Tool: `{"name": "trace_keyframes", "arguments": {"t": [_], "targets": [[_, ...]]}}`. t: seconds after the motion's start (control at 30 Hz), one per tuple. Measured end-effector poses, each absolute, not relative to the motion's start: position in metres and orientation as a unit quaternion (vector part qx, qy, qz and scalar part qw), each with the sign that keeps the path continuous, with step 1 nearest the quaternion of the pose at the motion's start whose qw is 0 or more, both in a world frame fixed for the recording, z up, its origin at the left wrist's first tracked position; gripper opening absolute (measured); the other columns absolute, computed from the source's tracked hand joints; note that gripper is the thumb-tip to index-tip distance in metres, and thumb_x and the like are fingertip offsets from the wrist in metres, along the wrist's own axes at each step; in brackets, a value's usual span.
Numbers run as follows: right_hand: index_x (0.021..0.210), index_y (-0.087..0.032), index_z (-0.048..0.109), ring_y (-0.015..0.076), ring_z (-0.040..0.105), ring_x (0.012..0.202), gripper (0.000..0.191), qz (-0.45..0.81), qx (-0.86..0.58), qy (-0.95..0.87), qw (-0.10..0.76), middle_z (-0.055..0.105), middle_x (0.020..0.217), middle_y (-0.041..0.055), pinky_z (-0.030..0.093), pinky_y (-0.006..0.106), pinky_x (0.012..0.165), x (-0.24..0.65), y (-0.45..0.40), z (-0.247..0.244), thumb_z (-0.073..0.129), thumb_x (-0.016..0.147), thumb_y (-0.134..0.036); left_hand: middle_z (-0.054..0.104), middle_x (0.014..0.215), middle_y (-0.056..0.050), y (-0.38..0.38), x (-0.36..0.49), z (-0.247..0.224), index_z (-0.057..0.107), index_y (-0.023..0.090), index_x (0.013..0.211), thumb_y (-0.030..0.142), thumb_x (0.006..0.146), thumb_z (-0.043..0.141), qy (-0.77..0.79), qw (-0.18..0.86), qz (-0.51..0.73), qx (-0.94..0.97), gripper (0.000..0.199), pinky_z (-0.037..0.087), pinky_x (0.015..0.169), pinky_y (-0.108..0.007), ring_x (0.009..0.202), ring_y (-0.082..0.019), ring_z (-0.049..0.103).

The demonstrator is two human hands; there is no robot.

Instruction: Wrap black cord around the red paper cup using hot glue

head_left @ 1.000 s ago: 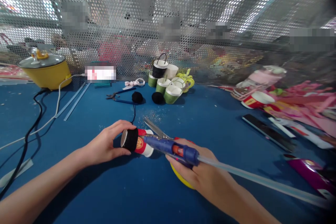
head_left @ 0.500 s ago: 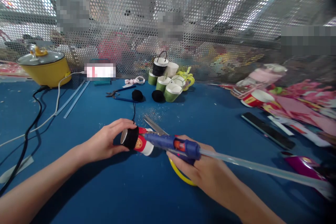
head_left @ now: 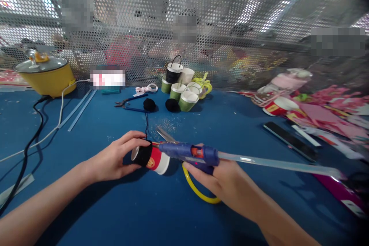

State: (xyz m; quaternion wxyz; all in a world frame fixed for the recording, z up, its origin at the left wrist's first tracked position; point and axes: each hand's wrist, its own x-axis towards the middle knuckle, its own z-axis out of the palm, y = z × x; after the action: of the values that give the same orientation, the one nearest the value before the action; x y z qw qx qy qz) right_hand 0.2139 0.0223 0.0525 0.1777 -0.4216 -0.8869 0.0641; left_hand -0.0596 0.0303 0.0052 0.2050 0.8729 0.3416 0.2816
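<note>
My left hand (head_left: 118, 155) grips a small paper cup (head_left: 155, 160) lying on its side, red and white with black yarn wound round its rim end. My right hand (head_left: 219, 180) is closed round a blue glue gun (head_left: 188, 153), whose nozzle points left at the cup beside the yarn's edge. A long clear glue stick (head_left: 268, 162) sticks out of the gun's back. From the cup a black strand runs up to a black yarn ball (head_left: 149, 104). Scissors with a yellow handle (head_left: 198, 193) lie partly under the gun.
Blue-handled pliers (head_left: 131, 103), a second black ball (head_left: 172, 105) and several small wrapped cups (head_left: 188, 100) stand behind. A yellow pot (head_left: 47, 78) with cables is at the left. A phone (head_left: 289, 141) and pink pieces (head_left: 323, 117) lie at the right.
The glue gun's rear and glue stick have swung slightly upward in view. The cup has turned a little in my left hand, its white end now a bit lower.
</note>
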Motion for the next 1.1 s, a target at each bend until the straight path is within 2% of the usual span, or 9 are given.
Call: {"name": "trace_keyframes", "arguments": {"t": [0.1, 0.27, 0.47, 0.63, 0.87, 1.1], "targets": [[0.084, -0.025, 0.069, 0.0237, 0.068, 0.075, 0.019, 0.094, -0.429, -0.878, 0.189, 0.072, 0.082, 0.0058, 0.056, 0.034, 0.071, 0.213, 0.02, 0.056, 0.05, 0.081, -0.028, 0.047, 0.126, -0.015, 0.03, -0.059, 0.006, 0.042, 0.021, 0.12, 0.019, 0.082, 0.057, 0.336, 0.209, 0.279, 0.875, 0.042, 0.05, 0.093, -0.038, 0.115, -0.024, 0.053], [0.067, -0.022, 0.063, 0.016, 0.06, 0.053, 0.022, 0.179, -0.467, -0.842, 0.205, 0.066, 0.062, 0.0008, 0.054, 0.026, 0.055, 0.209, 0.019, 0.063, 0.049, 0.081, -0.031, 0.049, 0.124, -0.014, 0.031, -0.058, 0.004, 0.044, 0.022, 0.119, 0.019, 0.082, 0.057, 0.333, 0.211, 0.285, 0.874, 0.039, 0.05, 0.093, -0.038, 0.113, -0.023, 0.054], [0.062, -0.021, 0.06, 0.0167, 0.061, 0.056, 0.02, 0.221, -0.495, -0.815, 0.205, 0.065, 0.057, 0.0009, 0.053, 0.026, 0.058, 0.201, 0.026, 0.068, 0.05, 0.079, -0.028, 0.05, 0.125, -0.015, 0.03, -0.059, 0.005, 0.045, 0.021, 0.118, 0.019, 0.082, 0.058, 0.336, 0.218, 0.282, 0.872, 0.039, 0.05, 0.092, -0.039, 0.113, -0.023, 0.053], [0.06, -0.021, 0.059, 0.0156, 0.058, 0.053, 0.023, 0.204, -0.498, -0.821, 0.19, 0.064, 0.057, 0.0009, 0.051, 0.025, 0.054, 0.202, 0.024, 0.07, 0.05, 0.079, -0.032, 0.05, 0.124, -0.014, 0.03, -0.059, 0.005, 0.045, 0.021, 0.117, 0.02, 0.081, 0.059, 0.335, 0.216, 0.28, 0.873, 0.039, 0.05, 0.093, -0.039, 0.114, -0.023, 0.053], [0.077, -0.022, 0.067, 0.0194, 0.063, 0.063, 0.018, 0.162, -0.463, -0.851, 0.188, 0.068, 0.066, 0.0033, 0.053, 0.03, 0.062, 0.205, 0.028, 0.06, 0.051, 0.08, -0.028, 0.051, 0.123, -0.014, 0.03, -0.058, 0.008, 0.045, 0.02, 0.116, 0.02, 0.082, 0.058, 0.334, 0.203, 0.276, 0.878, 0.037, 0.05, 0.093, -0.036, 0.112, -0.022, 0.055], [0.067, -0.022, 0.064, 0.0171, 0.057, 0.049, 0.025, 0.122, -0.464, -0.859, 0.178, 0.062, 0.055, 0.0023, 0.05, 0.028, 0.05, 0.207, 0.018, 0.062, 0.048, 0.083, -0.031, 0.051, 0.121, -0.015, 0.031, -0.06, 0.008, 0.044, 0.02, 0.117, 0.021, 0.081, 0.059, 0.341, 0.207, 0.278, 0.874, 0.038, 0.051, 0.091, -0.037, 0.112, -0.023, 0.055]]}}
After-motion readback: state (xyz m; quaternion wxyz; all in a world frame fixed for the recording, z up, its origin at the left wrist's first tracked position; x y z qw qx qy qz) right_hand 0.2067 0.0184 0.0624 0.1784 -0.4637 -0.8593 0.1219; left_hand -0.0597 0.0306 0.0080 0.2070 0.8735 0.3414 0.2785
